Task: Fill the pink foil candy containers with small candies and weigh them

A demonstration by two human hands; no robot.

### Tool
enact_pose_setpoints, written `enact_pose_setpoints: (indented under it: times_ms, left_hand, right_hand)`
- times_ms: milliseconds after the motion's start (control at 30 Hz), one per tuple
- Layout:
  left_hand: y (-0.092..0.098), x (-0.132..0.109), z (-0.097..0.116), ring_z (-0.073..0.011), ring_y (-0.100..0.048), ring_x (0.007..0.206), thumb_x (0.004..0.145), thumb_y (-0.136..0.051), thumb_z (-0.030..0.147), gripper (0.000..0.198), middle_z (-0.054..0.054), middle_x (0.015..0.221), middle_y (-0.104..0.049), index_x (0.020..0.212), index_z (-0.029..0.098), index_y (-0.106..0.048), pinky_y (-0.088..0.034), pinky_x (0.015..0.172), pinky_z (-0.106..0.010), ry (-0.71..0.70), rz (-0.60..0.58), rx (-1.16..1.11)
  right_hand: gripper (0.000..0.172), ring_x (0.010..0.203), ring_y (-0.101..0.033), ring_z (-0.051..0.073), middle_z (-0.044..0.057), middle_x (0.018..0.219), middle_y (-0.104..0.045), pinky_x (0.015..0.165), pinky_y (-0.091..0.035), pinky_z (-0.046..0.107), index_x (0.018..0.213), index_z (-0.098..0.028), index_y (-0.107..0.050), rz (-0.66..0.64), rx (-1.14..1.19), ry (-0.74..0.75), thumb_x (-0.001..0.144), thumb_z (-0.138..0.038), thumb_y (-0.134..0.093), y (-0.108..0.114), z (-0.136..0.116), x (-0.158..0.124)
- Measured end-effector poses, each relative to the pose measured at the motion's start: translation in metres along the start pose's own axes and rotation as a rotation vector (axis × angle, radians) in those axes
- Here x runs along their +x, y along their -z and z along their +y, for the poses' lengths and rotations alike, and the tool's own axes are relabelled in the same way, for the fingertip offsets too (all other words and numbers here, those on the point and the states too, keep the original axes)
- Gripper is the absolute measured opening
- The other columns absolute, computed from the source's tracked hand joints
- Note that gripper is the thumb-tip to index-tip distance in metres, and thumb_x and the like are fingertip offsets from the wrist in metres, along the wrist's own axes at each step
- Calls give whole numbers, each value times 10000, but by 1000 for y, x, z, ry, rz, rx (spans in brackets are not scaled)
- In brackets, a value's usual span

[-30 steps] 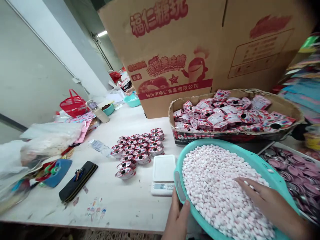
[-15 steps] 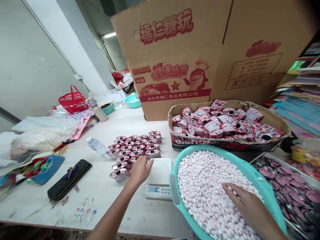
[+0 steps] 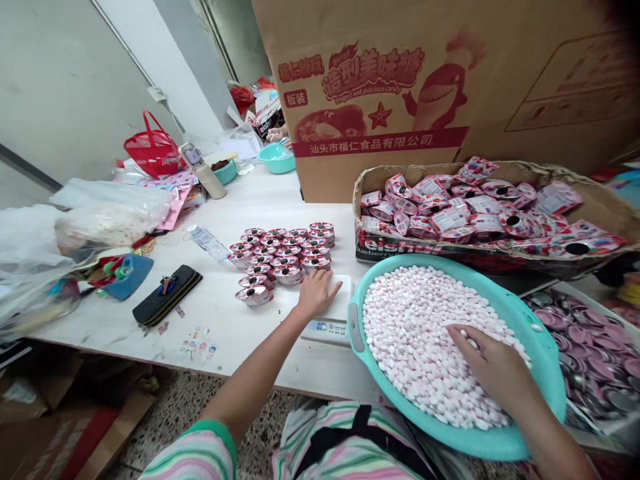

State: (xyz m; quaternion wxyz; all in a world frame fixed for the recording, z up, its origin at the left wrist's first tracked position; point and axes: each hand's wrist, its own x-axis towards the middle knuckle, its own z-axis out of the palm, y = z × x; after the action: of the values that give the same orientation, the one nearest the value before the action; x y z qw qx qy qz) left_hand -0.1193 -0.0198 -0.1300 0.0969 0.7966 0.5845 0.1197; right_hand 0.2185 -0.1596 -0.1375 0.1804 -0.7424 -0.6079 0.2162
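My left hand (image 3: 317, 295) hovers over the white pan of a small digital scale (image 3: 325, 328), thumb spread from the fingers. Its fingertips are at the nearest right tin (image 3: 316, 263) of a cluster of small round pink-and-red tins (image 3: 275, 252); whether they touch it I cannot tell. My right hand (image 3: 493, 367) is in the turquoise basin (image 3: 373, 373), fingers curled into the heap of small white-pink candies (image 3: 420, 340). A few candies show between its thumb and forefinger; the other fingertips are hidden.
Behind the basin, a cut-down carton (image 3: 367, 245) holds wrapped tins. A tall cardboard box (image 3: 330, 173) stands at the back. Pink and silver lids (image 3: 595, 347) lie at right. A water bottle (image 3: 207, 243) and a black pouch (image 3: 167, 293) are at left. Someone's hand (image 3: 275, 135) shows far back.
The view has tilted down, showing the striped clothing and floor. My left hand has shifted from the tins' front edge to above the scale's pan. My right hand stays in the candies.
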Motion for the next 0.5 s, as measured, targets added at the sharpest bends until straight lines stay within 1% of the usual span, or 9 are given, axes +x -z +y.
enact_pose_setpoints:
  times_ms: [133, 233, 300, 333, 400, 467, 500]
  left_hand:
    - [3, -9, 5, -268, -472, 1139, 930, -358, 496, 438, -96, 1187, -606, 1134, 189, -594, -359, 958, -417, 13, -17, -39]
    - [7, -18, 13, -253, -518, 1072, 928, -344, 520, 448, -78, 1079, -657, 1019, 205, -649, -380, 926, -405, 22, -36, -85]
    - [11, -25, 18, -241, -545, 1041, 927, -348, 524, 446, -69, 1037, -673, 995, 212, -661, -394, 918, -394, 30, -42, -125]
    - [13, -29, 18, -236, -550, 1048, 926, -357, 519, 434, -65, 1050, -672, 1017, 218, -657, -396, 928, -389, 37, -39, -147]
    - [16, -39, 15, -231, -532, 1116, 923, -382, 501, 410, -65, 1140, -645, 1110, 226, -622, -381, 979, -387, 71, -15, -192]
    - [18, -52, 6, -239, -491, 1200, 928, -375, 484, 436, -89, 1237, -600, 1204, 204, -565, -352, 1036, -405, 151, 25, -235]
    - [17, -60, 2, -245, -478, 1227, 940, -342, 473, 461, -111, 1269, -580, 1237, 180, -539, -346, 1050, -419, 209, 45, -257]
  right_hand:
    - [464, 881, -667, 284, 56, 973, -731, 697, -464, 318, 992, -256, -675, -5, -34, -15, 852, -570, -363, 0, -1, 0]
    - [471, 899, -663, 286, 55, 994, -728, 715, -466, 324, 1008, -256, -670, -19, -30, -24, 854, -571, -356, -1, -1, 1]
    - [477, 919, -661, 286, 55, 1020, -723, 722, -468, 326, 1024, -256, -666, -30, -21, -28, 855, -572, -352, -1, -1, 1]
    - [479, 928, -660, 286, 54, 1031, -721, 725, -469, 328, 1029, -255, -665, -33, -16, -32, 855, -572, -351, -1, -1, 0]
    - [475, 939, -659, 284, 52, 1045, -719, 733, -471, 328, 1028, -254, -665, -32, -3, -39, 854, -568, -353, -1, -2, 0]
    - [461, 947, -660, 276, 47, 1053, -717, 743, -474, 321, 1012, -256, -670, -23, 16, -32, 853, -560, -362, 0, -3, 0]
    - [455, 945, -662, 272, 46, 1051, -718, 744, -476, 318, 1003, -257, -673, -20, 21, -26, 852, -557, -367, 0, -4, 0]
